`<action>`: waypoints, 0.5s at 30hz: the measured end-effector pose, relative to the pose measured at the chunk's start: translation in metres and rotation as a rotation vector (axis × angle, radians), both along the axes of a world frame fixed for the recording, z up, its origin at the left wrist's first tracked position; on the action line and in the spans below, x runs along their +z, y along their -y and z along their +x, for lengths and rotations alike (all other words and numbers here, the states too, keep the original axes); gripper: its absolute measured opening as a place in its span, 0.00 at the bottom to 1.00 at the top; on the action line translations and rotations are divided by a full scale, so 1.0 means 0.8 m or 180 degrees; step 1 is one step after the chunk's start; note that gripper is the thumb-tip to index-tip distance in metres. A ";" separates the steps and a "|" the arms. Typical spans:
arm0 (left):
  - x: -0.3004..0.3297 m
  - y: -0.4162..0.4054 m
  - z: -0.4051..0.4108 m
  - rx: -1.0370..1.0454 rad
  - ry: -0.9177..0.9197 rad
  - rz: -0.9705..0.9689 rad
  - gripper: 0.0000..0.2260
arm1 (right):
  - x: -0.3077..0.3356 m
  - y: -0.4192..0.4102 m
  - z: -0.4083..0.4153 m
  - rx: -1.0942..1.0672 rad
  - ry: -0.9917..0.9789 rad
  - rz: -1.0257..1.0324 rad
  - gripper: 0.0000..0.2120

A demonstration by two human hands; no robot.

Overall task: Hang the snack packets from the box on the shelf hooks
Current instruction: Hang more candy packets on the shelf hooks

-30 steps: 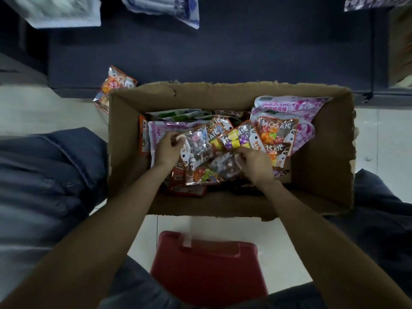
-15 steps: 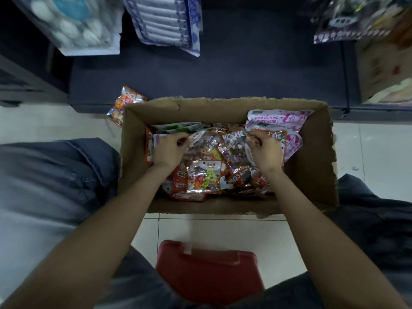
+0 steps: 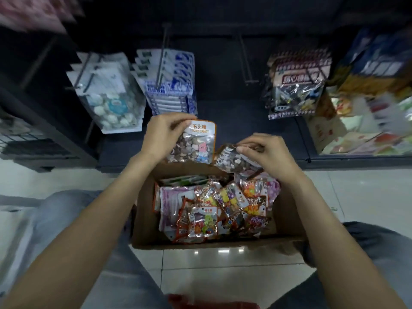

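Note:
My left hand pinches the top of an orange-edged stone candy packet and holds it upright above the far rim of the cardboard box. My right hand grips a second dark candy packet by its top edge, just right of the first. Several more colourful snack packets lie piled in the box. A bare shelf hook sticks out of the dark shelf back above the hands.
Hanging goods fill the other hooks: white packets and blue-white packets at the left, dark packets at the right. A carton of goods stands at the far right. A red stool shows between my knees on the tiled floor.
Both hands have risen out of the box, each lifting one candy packet above its far rim. The view has tilted up and the shelf hooks have come into sight.

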State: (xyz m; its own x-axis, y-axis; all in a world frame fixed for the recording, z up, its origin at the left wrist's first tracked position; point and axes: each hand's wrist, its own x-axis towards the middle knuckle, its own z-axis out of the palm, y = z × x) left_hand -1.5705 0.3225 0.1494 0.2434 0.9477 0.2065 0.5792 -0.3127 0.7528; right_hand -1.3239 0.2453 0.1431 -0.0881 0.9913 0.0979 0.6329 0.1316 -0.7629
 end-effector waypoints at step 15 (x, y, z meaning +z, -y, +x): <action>0.233 -0.045 -0.041 -0.0643 -0.0282 0.1735 0.05 | 0.219 -0.105 -0.088 0.0284 0.0469 0.1275 0.06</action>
